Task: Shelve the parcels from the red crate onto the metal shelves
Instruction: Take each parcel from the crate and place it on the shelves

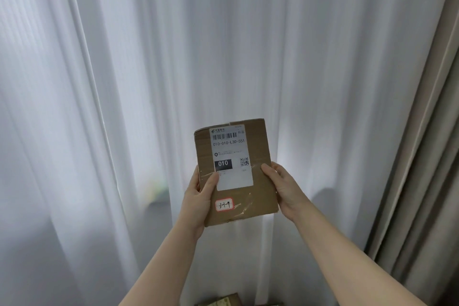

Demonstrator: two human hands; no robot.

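I hold one parcel (236, 171) up in front of me with both hands, at about the middle of the view and a little low. It is a flat brown cardboard box, standing almost upright with its wide face turned to me and leaning slightly to the left.

My left hand (198, 200) grips the left edge of the box near its lower corner. The thumb lies over the front face and touches the border of the white shipping label (232, 156); the other fingers are curled behind the cardboard, where I cannot see them. My right hand (283, 187) grips the right edge a bit higher, with the thumb pressed on the front and the fingers wrapped behind.

The label shows a barcode, the text 010-010-L30-551, a black field with 010 and a small QR code. Under it sits a small sticker with a red frame (224, 204) and handwritten signs. Clear tape crosses the lower part of the box.

Behind the parcel hangs a white sheer curtain (124, 82), and at the right side a heavier beige curtain (427, 156). At the bottom edge, the tops of other cardboard boxes (223, 300) are just visible.
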